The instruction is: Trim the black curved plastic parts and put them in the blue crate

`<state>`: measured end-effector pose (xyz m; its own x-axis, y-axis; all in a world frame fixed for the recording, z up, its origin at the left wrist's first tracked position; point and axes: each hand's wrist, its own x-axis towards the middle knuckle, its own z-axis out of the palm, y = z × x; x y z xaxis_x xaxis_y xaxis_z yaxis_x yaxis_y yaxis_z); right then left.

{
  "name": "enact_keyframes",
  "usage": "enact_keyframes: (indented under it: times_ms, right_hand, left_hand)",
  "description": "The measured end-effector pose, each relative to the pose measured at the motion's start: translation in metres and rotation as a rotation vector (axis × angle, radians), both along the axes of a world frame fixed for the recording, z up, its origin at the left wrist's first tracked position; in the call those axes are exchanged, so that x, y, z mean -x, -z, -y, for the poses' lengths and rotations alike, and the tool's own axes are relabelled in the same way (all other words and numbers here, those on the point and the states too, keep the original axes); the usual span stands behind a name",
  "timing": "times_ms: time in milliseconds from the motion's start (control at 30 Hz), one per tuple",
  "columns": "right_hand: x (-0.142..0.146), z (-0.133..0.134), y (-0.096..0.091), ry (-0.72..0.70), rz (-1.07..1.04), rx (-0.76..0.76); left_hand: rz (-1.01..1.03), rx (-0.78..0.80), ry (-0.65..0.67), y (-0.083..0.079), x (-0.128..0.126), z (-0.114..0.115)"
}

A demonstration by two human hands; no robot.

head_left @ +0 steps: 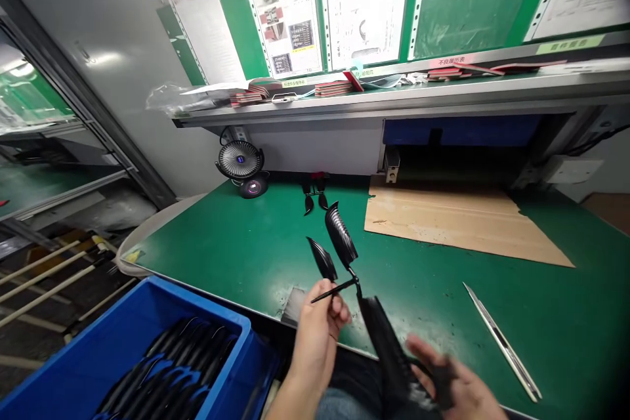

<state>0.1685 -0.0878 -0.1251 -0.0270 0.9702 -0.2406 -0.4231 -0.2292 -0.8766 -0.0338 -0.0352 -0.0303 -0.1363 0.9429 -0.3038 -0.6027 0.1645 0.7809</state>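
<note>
My left hand (315, 335) is shut on a thin black rod (332, 292) that sticks out to both sides of its fingers. Above that hand, two curved black ribbed plastic parts (340, 234) rise over the green mat, joined at a slim black stem. A long black ribbed part (386, 348) runs down toward my lap. My right hand (455, 380) is blurred and holds a dark piece (443, 380) attached to the long part. A steel utility knife (502, 341) lies on the mat to the right of that hand, untouched.
A blue crate (216, 328) of black parts stands at lower left. The green-topped bench (246, 256) carries a cardboard sheet (457, 223), a small black pair of parts (314, 193) and a desk fan (239, 161). A shelf (394, 102) holds papers and red booklets.
</note>
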Motion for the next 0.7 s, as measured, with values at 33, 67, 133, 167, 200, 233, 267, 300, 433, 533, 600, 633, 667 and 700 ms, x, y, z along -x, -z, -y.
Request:
enact_keyframes:
  times_ms: [33,67,133,167,200,233,267,300,433,533,600,633,667,700]
  right_hand:
    - [-0.011,-0.004,-0.006,0.036,-0.113,0.018]
    - [-0.021,-0.008,-0.014,0.064,-0.214,0.0]
    - [-0.032,-0.017,-0.034,0.086,-0.298,-0.108]
    - [-0.035,-0.021,-0.045,0.075,-0.27,-0.158]
    - [-0.036,-0.025,-0.055,0.059,-0.197,-0.186]
    - [-0.038,-0.028,-0.063,0.039,-0.094,-0.213]
    - [-0.04,-0.031,-0.07,0.016,0.024,-0.25]
    - [-0.041,-0.032,-0.076,-0.018,0.14,-0.297]
    - [-0.045,-0.029,-0.088,-0.283,0.388,-0.485]
    - [-0.035,-0.029,-0.085,-0.274,0.411,-0.429]
    - [-0.024,-0.034,-0.079,-0.115,0.277,-0.306]
    - [-0.018,-0.037,-0.076,-0.049,0.154,-0.22]
    - [-0.013,-0.04,-0.073,-0.003,0.015,-0.122]
    - [-0.008,-0.043,-0.071,0.019,-0.125,-0.022]
  left_hand:
    - [-0.125,-0.068,0.033,-0.003,0.006,0.0]
    - [-0.263,-0.12,0.101,-0.005,0.011,0.001]
    - [-0.542,-0.172,0.283,-0.006,0.013,0.005]
    - [-0.655,-0.186,0.361,-0.005,0.012,0.006]
    - [-0.737,-0.193,0.41,-0.004,0.01,0.008]
    - [-0.786,-0.191,0.43,-0.003,0.007,0.009]
    - [-0.808,-0.181,0.437,-0.001,0.004,0.008]
    - [-0.811,-0.165,0.439,0.001,0.002,0.007]
    - [-0.791,-0.114,0.461,0.008,-0.001,0.0]
    - [-0.845,-0.152,0.447,0.009,0.001,-0.003]
    - [-0.978,-0.263,0.401,0.007,0.003,-0.002]
    - [-1.06,-0.368,0.37,0.004,0.004,-0.002]
    - [-1.138,-0.502,0.337,0.001,0.006,-0.002]
    - [-1.207,-0.653,0.311,-0.003,0.007,-0.002]
